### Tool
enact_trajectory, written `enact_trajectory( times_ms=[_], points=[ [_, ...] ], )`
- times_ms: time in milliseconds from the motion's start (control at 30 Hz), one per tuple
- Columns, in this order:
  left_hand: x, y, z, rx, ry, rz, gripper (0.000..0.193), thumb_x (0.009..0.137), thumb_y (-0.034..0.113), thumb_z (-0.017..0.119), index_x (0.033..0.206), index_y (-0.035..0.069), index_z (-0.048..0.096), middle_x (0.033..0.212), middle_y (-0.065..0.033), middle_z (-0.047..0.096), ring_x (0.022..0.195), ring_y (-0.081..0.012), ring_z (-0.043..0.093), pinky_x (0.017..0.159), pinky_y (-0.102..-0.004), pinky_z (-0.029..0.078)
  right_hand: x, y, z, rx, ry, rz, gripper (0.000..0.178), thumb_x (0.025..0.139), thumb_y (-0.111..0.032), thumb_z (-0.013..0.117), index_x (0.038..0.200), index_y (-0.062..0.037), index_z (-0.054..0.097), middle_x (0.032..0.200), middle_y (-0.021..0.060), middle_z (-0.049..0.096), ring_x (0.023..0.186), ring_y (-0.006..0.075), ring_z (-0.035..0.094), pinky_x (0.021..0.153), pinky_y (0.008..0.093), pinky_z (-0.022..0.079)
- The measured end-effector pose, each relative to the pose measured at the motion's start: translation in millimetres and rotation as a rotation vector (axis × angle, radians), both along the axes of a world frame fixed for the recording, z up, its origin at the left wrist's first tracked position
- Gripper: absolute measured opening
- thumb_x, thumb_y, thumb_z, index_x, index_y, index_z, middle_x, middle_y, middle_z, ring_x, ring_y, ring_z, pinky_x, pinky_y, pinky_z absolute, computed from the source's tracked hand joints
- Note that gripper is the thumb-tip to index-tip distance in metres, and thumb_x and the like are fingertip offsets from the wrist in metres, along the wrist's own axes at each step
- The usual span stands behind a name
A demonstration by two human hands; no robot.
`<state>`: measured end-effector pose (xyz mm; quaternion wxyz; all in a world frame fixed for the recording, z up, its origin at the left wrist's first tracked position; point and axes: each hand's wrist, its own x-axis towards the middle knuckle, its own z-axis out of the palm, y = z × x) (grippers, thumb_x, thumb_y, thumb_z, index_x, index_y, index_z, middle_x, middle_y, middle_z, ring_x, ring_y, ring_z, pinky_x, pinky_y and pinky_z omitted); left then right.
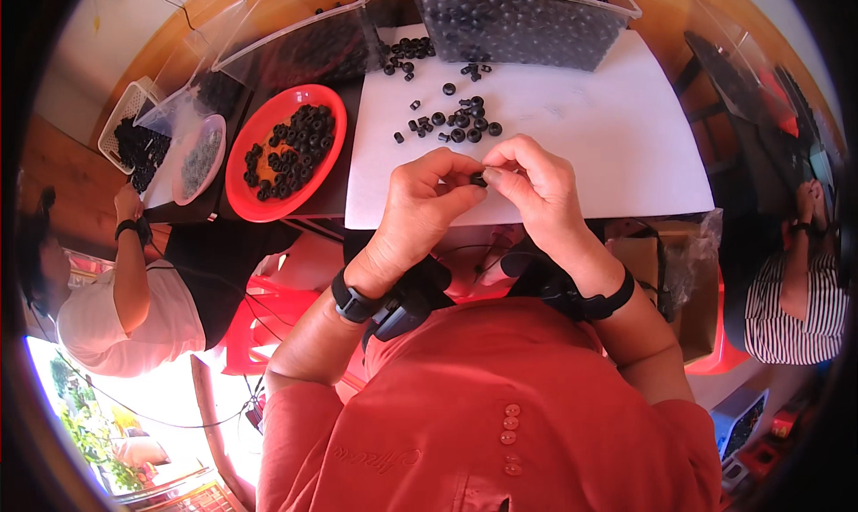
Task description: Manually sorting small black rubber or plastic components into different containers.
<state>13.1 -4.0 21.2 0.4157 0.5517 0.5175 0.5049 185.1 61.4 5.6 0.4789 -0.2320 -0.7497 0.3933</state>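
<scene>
Over the near part of a white board (pixel 617 137), my two hands meet fingertip to fingertip. Between them is a small black round part (pixel 479 180), mostly covered by the fingers. My left hand (pixel 427 190) pinches it from the left; the thumb and fingertips of my right hand (pixel 536 186) press on it from the right. Just beyond the fingers lies a loose group of black wheel-like parts (pixel 458 135), with a few small black plugs (pixel 399 138) among them. Farther back sits another cluster of black parts (pixel 407 67).
A clear bin (pixel 527 29) full of black parts stands at the back, another clear bin (pixel 308 52) left of it. A red plate (pixel 234 172) holds black rings. Co-workers sit at left (pixel 134 311) and right (pixel 795 306). A pink tray (pixel 217 128) and white basket (pixel 109 137) lie left.
</scene>
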Motion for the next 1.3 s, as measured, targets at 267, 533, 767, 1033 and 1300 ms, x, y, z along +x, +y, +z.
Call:
enact_trajectory(
  times_ms=[267, 533, 767, 1033, 1300],
  points=[
    [0, -4, -3, -0.005, -0.079, 0.005, 0.018, 0.087, -0.002, 0.071, 0.105, 0.001, 0.071, 0.083, 0.0013, 0.064, 0.065, -0.0018, 0.052, 0.053, -0.0181, 0.040, -3, -8, 6, -0.185, 0.100, 0.050, 0.008, 0.089, 0.004, 0.067, 0.092, 0.0000, 0.061, 0.079, 0.0059, 0.066, 0.072, 0.0107, 0.061, 0.066, 0.0255, 0.049],
    [-8, -5, -6, -0.139, -0.333, 0.016, 0.014, 0.088, -0.005, 0.068, 0.102, -0.005, 0.068, 0.082, -0.0053, 0.067, 0.058, -0.0060, 0.053, 0.049, -0.0207, 0.041, 1, -19, -1, 0.513, -0.191, -0.049, 0.029, 0.080, 0.002, 0.068, 0.108, -0.0008, 0.064, 0.082, 0.0099, 0.058, 0.071, 0.0299, 0.060, 0.061, 0.0403, 0.051],
    [-23, -11, -7, -0.064, -0.275, 0.089, 0.014, 0.090, -0.004, 0.066, 0.104, -0.005, 0.068, 0.083, -0.0052, 0.068, 0.062, -0.0076, 0.055, 0.052, -0.0213, 0.043, 1, -6, 49, -0.076, -0.437, 0.216, 0.023, 0.089, -0.005, 0.071, 0.111, 0.0016, 0.065, 0.088, 0.0066, 0.065, 0.079, 0.0117, 0.061, 0.070, 0.0277, 0.050],
    [-41, -17, -22, 0.058, -0.517, 0.139, 0.015, 0.092, -0.003, 0.065, 0.107, -0.006, 0.067, 0.093, -0.0079, 0.067, 0.075, -0.0117, 0.059, 0.061, -0.0243, 0.047, -78, 53, 64, 0.508, -0.722, -0.037, 0.012, 0.079, -0.006, 0.062, 0.086, -0.0082, 0.071, 0.087, 0.0132, 0.070, 0.084, 0.0359, 0.067, 0.071, 0.0484, 0.052],
    [-44, -23, -29, 0.171, -0.808, 0.094, 0.017, 0.093, 0.000, 0.066, 0.110, -0.005, 0.066, 0.095, -0.0112, 0.067, 0.076, -0.0162, 0.060, 0.063, -0.0283, 0.049, -121, 58, 57, 0.795, -1.047, 0.150, 0.015, 0.072, -0.012, 0.071, 0.087, -0.0124, 0.070, 0.086, 0.0099, 0.067, 0.080, 0.0345, 0.068, 0.063, 0.0458, 0.052]
  ],
)
